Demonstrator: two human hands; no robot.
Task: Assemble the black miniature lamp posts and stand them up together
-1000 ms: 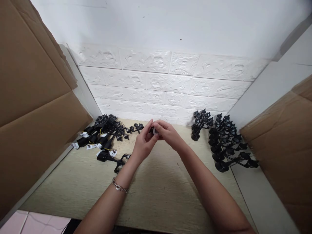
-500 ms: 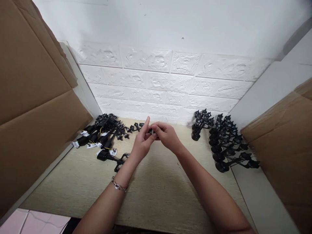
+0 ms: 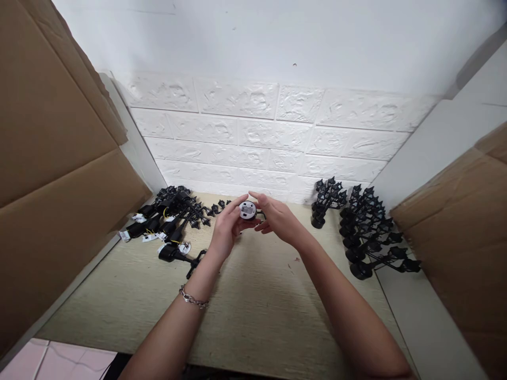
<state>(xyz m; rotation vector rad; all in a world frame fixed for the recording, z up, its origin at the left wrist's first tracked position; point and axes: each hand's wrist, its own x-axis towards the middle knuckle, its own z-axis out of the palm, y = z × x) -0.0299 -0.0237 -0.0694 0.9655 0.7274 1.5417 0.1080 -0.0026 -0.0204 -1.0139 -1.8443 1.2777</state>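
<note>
Between my hands, over the middle of the table, is a miniature street lamp (image 3: 248,210) with its round base turned up toward me. A white disc with small dark slots covers the base. My left hand (image 3: 228,224) is closed around the base's rim from the left. From the right, my right hand (image 3: 279,217) curls about the lamp's black post, its fingers somewhat apart. Most of the post and the lamp heads are hidden behind that hand. Left of my left wrist, another black lamp (image 3: 170,252) lies on its side, close to a loose white disc (image 3: 184,247).
A heap of black lamps (image 3: 174,203) with yellow wires and white parts lies at the left. Rows of lamps (image 3: 364,232) lie at the right, with a smaller group (image 3: 321,211) beside them. Cardboard (image 3: 59,158) flanks the table, and a white brick-patterned wall (image 3: 261,132) closes the back.
The lamp has been turned so that its white base disc now shows. My right hand has shifted slightly right and its fingers have spread from their earlier pinch.
</note>
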